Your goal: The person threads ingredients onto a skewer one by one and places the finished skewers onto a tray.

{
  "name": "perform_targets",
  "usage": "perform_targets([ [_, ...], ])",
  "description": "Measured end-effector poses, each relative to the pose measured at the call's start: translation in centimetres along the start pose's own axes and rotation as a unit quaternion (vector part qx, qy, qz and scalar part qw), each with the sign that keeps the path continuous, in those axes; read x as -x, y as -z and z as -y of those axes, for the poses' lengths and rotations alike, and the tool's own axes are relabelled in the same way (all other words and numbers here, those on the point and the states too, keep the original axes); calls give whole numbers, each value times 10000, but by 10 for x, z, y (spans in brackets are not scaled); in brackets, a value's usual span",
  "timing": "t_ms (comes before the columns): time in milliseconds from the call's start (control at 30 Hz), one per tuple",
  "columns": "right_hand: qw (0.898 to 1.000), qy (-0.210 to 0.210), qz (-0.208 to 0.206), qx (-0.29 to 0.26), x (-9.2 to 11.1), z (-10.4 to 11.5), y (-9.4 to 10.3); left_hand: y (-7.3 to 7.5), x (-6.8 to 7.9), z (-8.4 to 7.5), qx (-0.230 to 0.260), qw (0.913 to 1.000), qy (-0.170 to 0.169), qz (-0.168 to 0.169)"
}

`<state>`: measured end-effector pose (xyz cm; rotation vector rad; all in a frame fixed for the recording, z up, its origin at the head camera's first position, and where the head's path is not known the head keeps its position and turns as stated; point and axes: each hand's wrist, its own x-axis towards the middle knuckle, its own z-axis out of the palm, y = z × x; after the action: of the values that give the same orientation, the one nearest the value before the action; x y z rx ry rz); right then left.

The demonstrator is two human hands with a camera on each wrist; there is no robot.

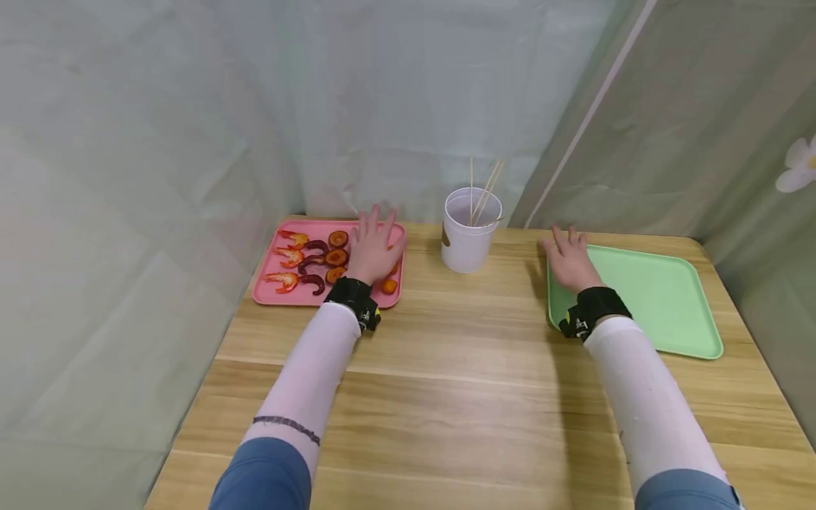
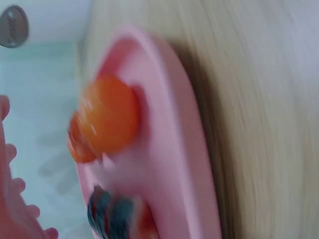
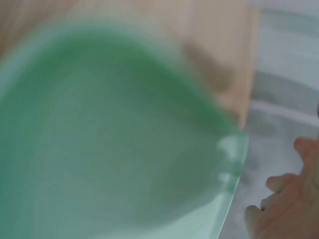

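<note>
My left hand (image 1: 375, 251) is spread above the right part of a pink tray (image 1: 265, 292), hiding some of the food there. On that tray lie several shrimps (image 1: 288, 256), dark curled tentacle pieces (image 1: 312, 261) and round brown slices (image 1: 336, 257). An orange ball (image 2: 109, 114) shows close up in the left wrist view, with a dark-striped piece (image 2: 117, 214) beside it. Over the far left corner of a green tray (image 1: 663, 297), my right hand (image 1: 571, 261) has its fingers extended and grips nothing. No contact with either tray can be made out for certain.
Between the trays, near the table's back edge, stands a white bucket (image 1: 464, 248) with several thin wooden sticks (image 1: 487, 188) leaning in it. Pale curtains (image 1: 395, 106) hang behind and beside the wooden table (image 1: 446, 425).
</note>
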<state>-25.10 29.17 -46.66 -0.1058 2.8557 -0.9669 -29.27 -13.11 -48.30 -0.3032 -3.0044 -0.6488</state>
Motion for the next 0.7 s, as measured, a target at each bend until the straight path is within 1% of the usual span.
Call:
perform_targets([
  [100,9977,-67,-331,-594,-3,11,-1,2,2,-12,491,9978,-91,-425],
  [200,9881,-368,-622,-1358,-4,24,-1,6,6,-26,1030,9916,-146,-770],
  [300,9669,-572,-806,-2351,-6,38,-2,8,9,-42,1476,9825,-142,-1130],
  [433,9305,-703,-824,-3498,-10,53,-7,8,12,-63,1803,9710,-213,-1555],
  [533,9143,-784,-818,-3889,-11,63,-10,6,16,-81,1917,9644,-521,-1743],
  [633,9087,-810,-798,-4016,-13,72,-12,4,21,-97,2029,9573,-891,-1856],
  [700,9060,-795,-793,-4081,-14,78,-14,3,23,-106,2119,9515,-1058,-1963],
])
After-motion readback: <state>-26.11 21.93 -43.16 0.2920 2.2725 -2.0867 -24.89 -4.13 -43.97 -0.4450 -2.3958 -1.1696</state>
